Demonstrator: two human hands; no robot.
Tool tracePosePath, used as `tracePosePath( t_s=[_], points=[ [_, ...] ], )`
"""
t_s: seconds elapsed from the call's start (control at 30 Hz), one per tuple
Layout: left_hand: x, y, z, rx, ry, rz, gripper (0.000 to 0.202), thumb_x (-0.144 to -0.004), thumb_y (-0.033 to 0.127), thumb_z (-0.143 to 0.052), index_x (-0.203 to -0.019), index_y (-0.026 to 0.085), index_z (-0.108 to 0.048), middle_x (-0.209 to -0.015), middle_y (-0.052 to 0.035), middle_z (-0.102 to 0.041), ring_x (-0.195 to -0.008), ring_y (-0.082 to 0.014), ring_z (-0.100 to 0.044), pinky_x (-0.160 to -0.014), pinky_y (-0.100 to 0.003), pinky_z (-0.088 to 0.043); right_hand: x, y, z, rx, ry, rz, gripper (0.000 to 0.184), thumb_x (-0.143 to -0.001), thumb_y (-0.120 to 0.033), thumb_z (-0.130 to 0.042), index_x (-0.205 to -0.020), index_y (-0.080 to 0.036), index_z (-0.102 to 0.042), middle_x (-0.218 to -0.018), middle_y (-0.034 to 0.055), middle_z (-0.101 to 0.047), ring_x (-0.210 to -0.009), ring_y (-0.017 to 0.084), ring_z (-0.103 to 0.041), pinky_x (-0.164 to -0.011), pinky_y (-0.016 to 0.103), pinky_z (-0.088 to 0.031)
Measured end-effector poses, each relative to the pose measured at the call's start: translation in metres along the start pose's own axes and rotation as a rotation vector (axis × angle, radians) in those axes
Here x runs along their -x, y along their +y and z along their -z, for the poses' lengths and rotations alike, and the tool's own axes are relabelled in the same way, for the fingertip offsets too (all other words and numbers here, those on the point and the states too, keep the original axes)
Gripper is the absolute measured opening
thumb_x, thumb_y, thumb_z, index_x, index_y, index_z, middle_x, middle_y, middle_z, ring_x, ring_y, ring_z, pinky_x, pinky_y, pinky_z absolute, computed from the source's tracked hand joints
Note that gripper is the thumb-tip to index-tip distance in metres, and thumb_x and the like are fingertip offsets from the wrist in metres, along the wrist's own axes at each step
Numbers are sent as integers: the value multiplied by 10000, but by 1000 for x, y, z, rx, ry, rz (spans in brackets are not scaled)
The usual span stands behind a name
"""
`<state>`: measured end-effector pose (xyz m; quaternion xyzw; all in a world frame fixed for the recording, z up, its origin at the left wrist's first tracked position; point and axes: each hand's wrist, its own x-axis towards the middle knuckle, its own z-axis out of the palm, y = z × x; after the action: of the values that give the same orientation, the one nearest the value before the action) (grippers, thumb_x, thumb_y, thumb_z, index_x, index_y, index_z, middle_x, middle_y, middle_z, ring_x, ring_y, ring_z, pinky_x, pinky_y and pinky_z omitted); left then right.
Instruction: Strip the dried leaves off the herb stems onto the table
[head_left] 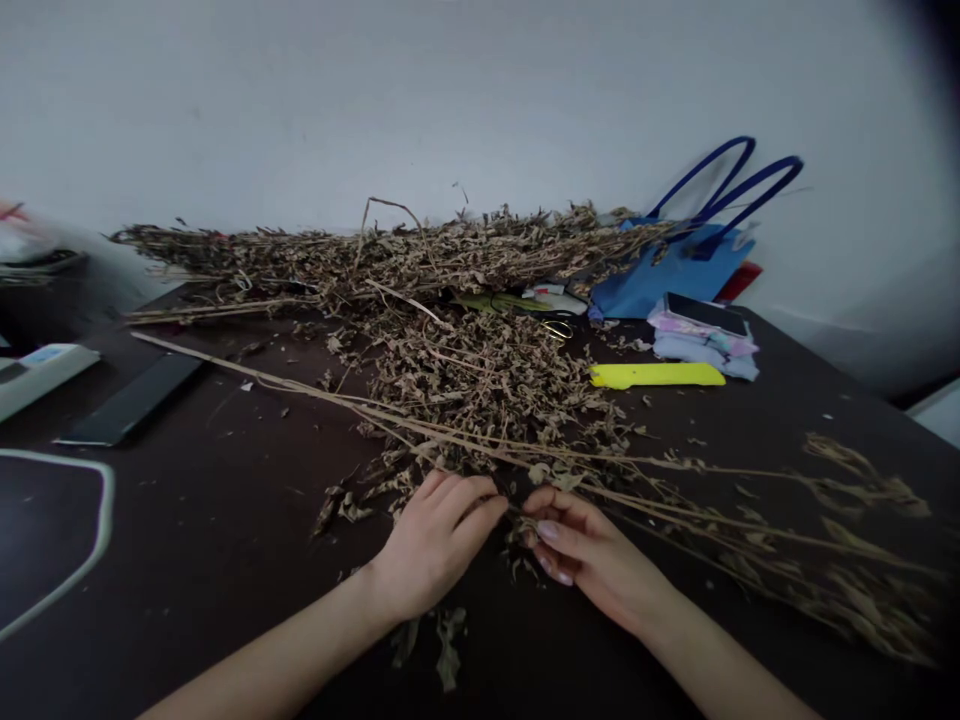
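Note:
Both hands are close together over the near side of the dark table. My left hand, back up, curls closed around a dried plant stem; most of the grip is hidden, and withered leaves hang below it. Just to its right, my right hand pinches dried leaves between thumb and fingers. Behind them, long bare-looking stems lie slantwise across the table, their leafy ends at the right. Beyond these rises a loose heap of crumpled dried leaves.
A long bundle of dried plants lies along the wall. At right are a yellow-handled tool, a phone on folded cloth and a blue bag. At left are a dark flat slab, power strip and white cable.

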<state>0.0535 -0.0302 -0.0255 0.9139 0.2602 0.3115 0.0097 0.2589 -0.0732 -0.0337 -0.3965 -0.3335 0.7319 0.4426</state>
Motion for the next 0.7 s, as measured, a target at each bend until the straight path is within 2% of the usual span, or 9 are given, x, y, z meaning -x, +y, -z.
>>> tracePosePath(
  t_s=[0.2,0.33,0.7],
  points=[
    [-1,9,0,97,-27,-24,191,-877,149,-489,-1059,152,-547,-1045,-77,-605,-881,-163,-565,-772,-302,-459,1,0,0,66,1,30,170,-786,-267,-649,-900,-171,-568,-703,-5,-565,-514,52,-476,-431,171,-278],
    [0,11,-3,127,1,-3,201,-888,145,-457,-1074,146,-532,-1131,-92,-598,-978,-168,-580,-833,-301,-497,2,-3,-3,110,-21,57,175,-778,-270,-654,-874,-166,-552,-712,-8,-546,-524,55,-462,-436,175,-286],
    [2,13,-5,208,-12,27,272,-873,141,-475,-1144,138,-492,-1172,-109,-584,-1067,-171,-566,-899,-296,-507,4,-4,-5,208,-39,81,176,-795,-289,-636,-883,-171,-541,-663,-25,-486,-542,72,-459,-455,184,-309]
  ],
)
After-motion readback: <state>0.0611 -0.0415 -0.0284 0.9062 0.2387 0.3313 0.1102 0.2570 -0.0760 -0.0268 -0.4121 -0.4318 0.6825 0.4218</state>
